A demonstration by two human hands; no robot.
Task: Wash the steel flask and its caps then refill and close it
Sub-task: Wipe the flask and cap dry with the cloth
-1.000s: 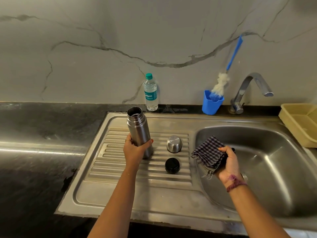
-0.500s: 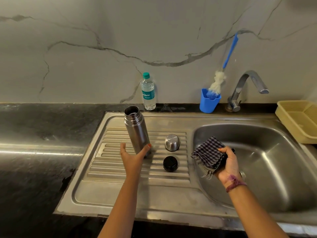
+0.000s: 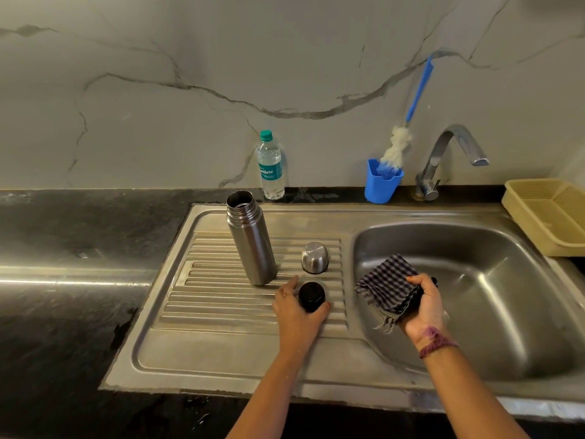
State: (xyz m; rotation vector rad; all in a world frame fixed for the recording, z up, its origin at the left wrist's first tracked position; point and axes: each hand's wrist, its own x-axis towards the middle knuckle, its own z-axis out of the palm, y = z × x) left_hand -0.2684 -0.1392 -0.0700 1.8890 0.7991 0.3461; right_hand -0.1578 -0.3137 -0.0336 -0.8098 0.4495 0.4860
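Left hand gripping black cap — beside flask, right hand clutching cloth over basin rim

text: "nature" partly legible | on: teal label of plastic water bottle | other text: none

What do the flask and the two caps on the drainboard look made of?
Flask: brushed steel, streaked reflections. Dome cap: the same metal, satin sheen. Black cap, under the left hand: matte, probably plastic.
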